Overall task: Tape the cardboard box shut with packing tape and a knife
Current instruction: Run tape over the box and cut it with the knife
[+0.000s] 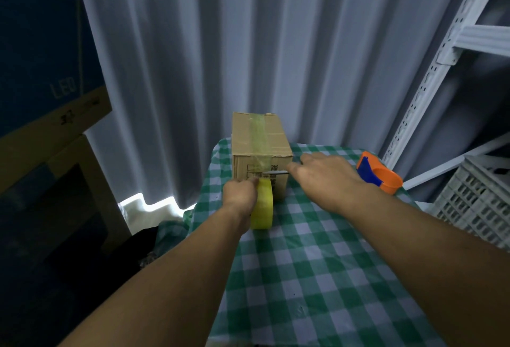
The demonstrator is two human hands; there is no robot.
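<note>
Cardboard box point(262, 150): at the far end of the checked tablecloth point(317, 264), flaps down. Strip of tape point(258, 137): along the top seam and down the near face toward the yellow tape roll point(265, 206), upright on edge just in front of the box.

Grips the roll with the left hand point(239, 192), curled over its left side and rim; most fingers hidden behind the roll.

Holds the knife point(276, 172) in the right hand point(325, 178), fingers curled round it. Handle concealed; only the blade visible, level across the box's near face at the tape. Cannot tell whether the edge touches the tape.

Orange and blue tape dispenser point(378, 177): at the cloth's right edge, just beyond the right hand.
</note>
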